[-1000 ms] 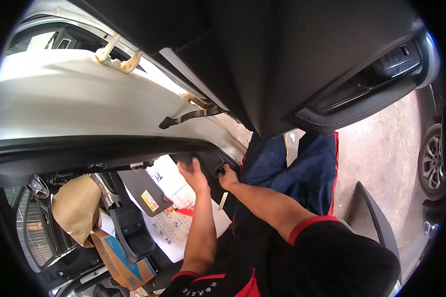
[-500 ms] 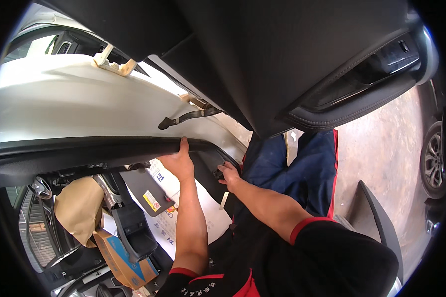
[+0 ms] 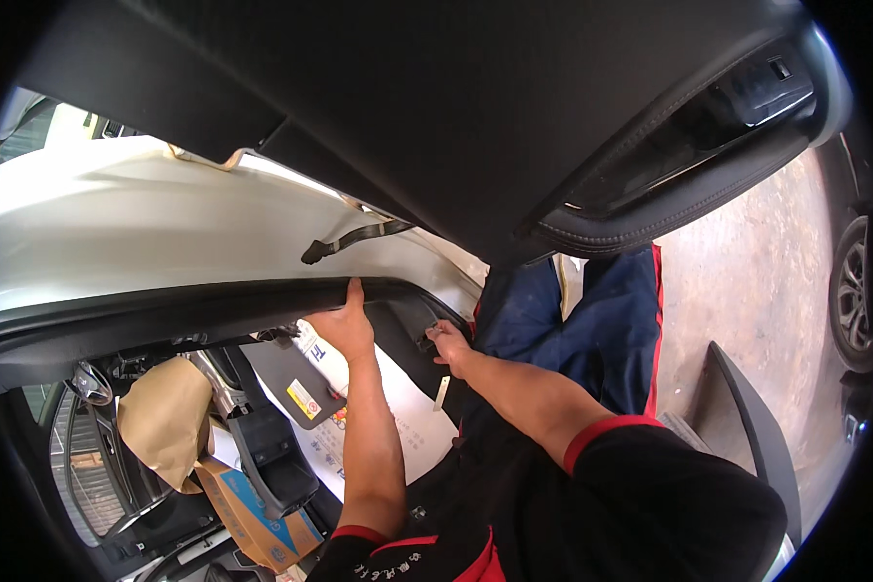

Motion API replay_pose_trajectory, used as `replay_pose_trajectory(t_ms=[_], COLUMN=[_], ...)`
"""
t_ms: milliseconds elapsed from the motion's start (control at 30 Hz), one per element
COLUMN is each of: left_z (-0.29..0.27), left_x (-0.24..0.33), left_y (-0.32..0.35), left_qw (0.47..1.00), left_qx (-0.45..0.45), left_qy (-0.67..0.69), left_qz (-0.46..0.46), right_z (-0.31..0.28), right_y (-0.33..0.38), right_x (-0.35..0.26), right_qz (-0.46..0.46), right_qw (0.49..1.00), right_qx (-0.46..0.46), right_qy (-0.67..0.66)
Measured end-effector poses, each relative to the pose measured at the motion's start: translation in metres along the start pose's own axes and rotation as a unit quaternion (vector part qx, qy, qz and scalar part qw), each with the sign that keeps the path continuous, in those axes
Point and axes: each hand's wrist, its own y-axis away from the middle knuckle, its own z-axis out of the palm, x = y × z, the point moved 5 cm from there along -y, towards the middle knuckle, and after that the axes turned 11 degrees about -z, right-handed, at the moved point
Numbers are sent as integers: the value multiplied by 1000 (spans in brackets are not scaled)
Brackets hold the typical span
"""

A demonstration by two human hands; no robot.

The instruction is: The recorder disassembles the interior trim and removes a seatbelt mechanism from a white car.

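Observation:
My left hand (image 3: 347, 328) grips the black rubber door seal (image 3: 213, 296) along the edge of a white car's door opening. Its thumb lies up over the seal and its other fingers are mostly hidden below. To its right, my right hand (image 3: 448, 346) is closed at the dark trim panel (image 3: 407, 320) inside the front corner of the opening. What its curled fingers hold there is too dark to make out. Beyond the seal, a black rubber cable boot (image 3: 354, 239) runs from the white body toward the open door.
The open black door panel (image 3: 407, 116) hangs close above my hands. Inside the car are a printed white floor sheet (image 3: 422, 427), brown paper (image 3: 168, 422), a cardboard box (image 3: 262, 524) and a dark console part (image 3: 272, 456). A curved dark trim piece (image 3: 742, 417) stands at right.
The view has shifted slightly, so the door panel covers more of the upper left. Both hands keep nearly the same places on the seal and at the trim.

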Motion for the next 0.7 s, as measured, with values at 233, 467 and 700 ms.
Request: replay_pose_trajectory(t_ms=[233, 467, 700], left_z=[-1, -2, -14], left_x=[-2, 0, -25], left_y=[0, 0, -1], left_qw=[999, 1000, 997], left_qx=[-1, 0, -68], left_qy=[-7, -10, 39], left_qz=[-32, 21, -30], right_z=[-3, 0, 1], right_y=[3, -2, -8], right_x=[-6, 4, 3], right_qz=[18, 34, 11], right_qw=[998, 998, 999], right_qx=[-6, -55, 34], right_qy=[-54, 27, -27])
